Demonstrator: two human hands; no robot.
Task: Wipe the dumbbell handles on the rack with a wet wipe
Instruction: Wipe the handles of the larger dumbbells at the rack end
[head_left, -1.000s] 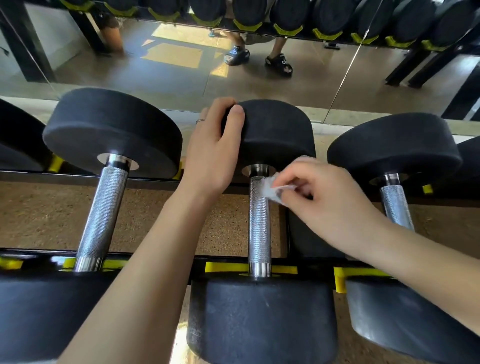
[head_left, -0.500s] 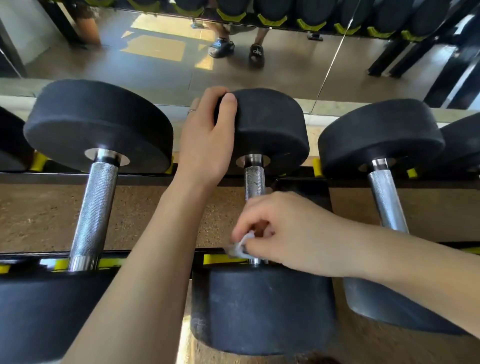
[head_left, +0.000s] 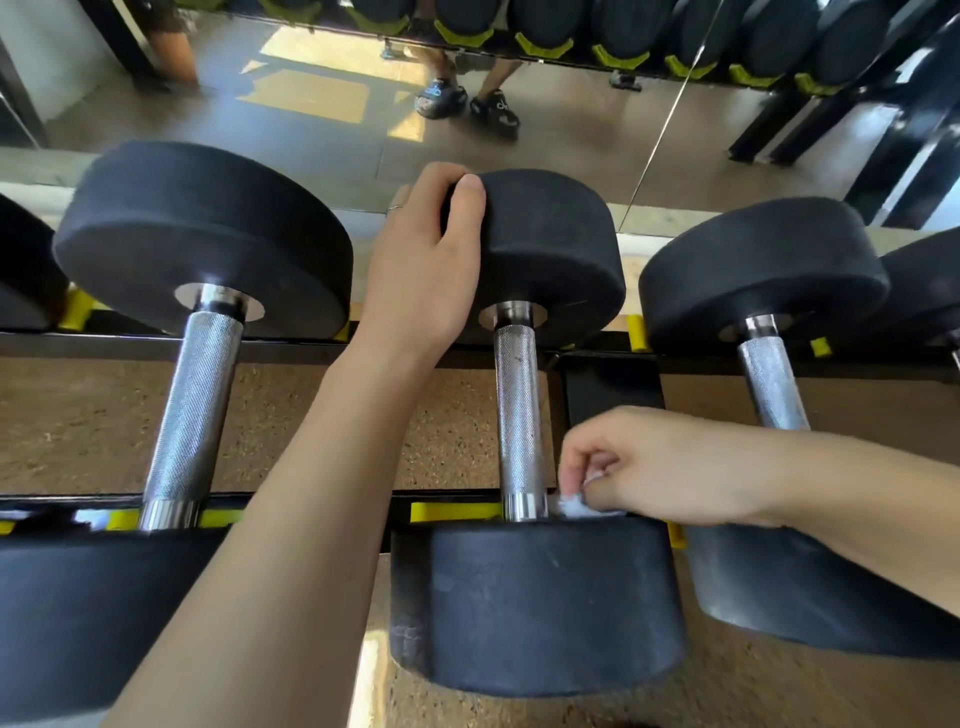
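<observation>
— Head view: left hand (head_left: 423, 260) curling over the far black rubber head (head_left: 540, 254) of the middle dumbbell, thumb on top, fingers wrapping round the far edge out of sight. Probably steadying it against rolling.

— And right hand (head_left: 649, 467) pinching a small crumpled white wet wipe (head_left: 571, 505) between bent fingertips and thumb, pressing it against the right side of the knurled steel handle (head_left: 518, 415), down at the smooth collar just above the near head (head_left: 545, 603). Looking like the bottom end of a stroke, though only judging from the position.

— Holding the wipe so bunched likely for getting into the corner where handle meets head. Not able to tell how much of the handle is wet.

— Neighbouring dumbbells: larger one to the left with its own knurled handle (head_left: 192, 410), another to the right (head_left: 771, 379), partly hidden behind the right forearm. Both lying untouched.

— Resting across black metal rack rails (head_left: 291, 345) with yellow plastic saddles (head_left: 457, 512). Brown speckled floor (head_left: 78, 426) showing between the rails.

— Beyond, wall mirror (head_left: 311, 145) reflecting a glossy floor, sunlit patches, more racked dumbbells, and two feet in dark sandals.
</observation>
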